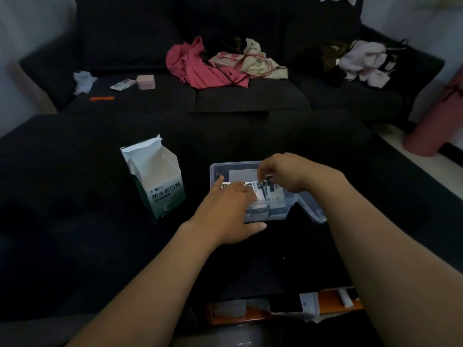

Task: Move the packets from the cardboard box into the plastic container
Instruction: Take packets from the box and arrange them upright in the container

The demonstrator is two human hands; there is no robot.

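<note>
Packets in plastic container: right hand pinching one upright, left hand seemingly resting flat-fingered on others.

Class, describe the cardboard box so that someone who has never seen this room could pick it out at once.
Start at the dark table in front of the black sofa. The cardboard box stands upright on it, to the left of the clear plastic container that both hands reach into. It is the only white-and-green carton there, with its top torn open and Chinese characters printed on its front.
</note>
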